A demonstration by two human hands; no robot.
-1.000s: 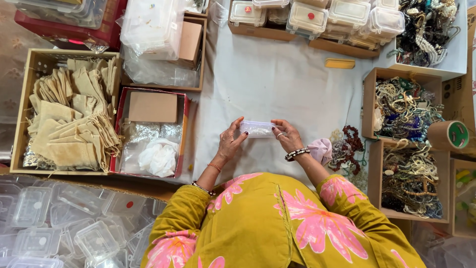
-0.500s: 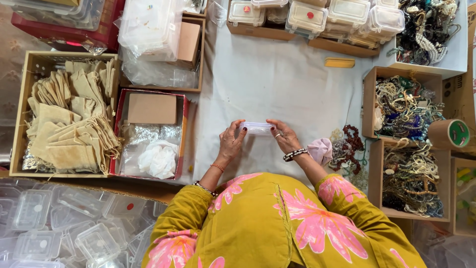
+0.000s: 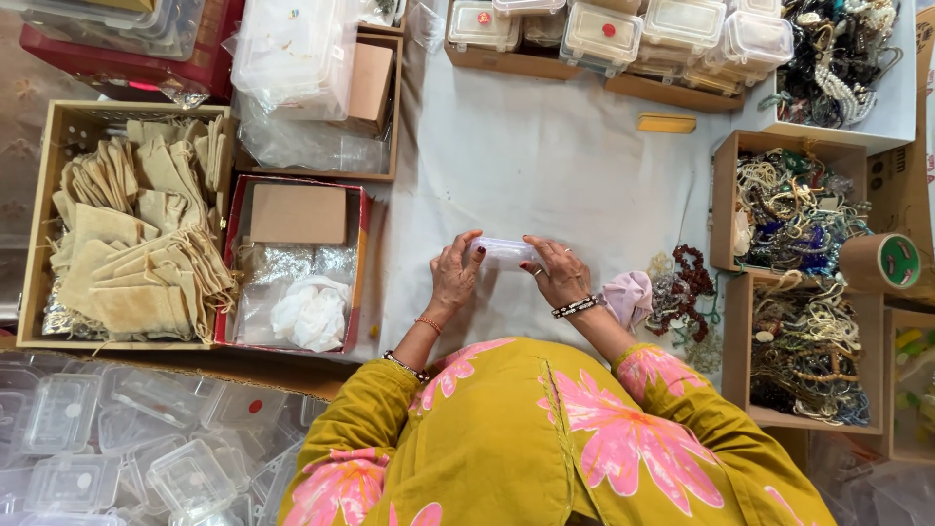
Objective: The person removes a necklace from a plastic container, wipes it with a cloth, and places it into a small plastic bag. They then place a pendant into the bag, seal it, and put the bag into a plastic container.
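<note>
Clear small plastic box (image 3: pixel 504 252), shut, gripped endwise by both hands.

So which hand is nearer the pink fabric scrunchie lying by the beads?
Right. The right hand sits just beside the pink fabric scrunchie; the left hand is farther off, across the small clear plastic box.

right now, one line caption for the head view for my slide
Left hand and right hand hold a small clear plastic box over a white cloth.
</note>
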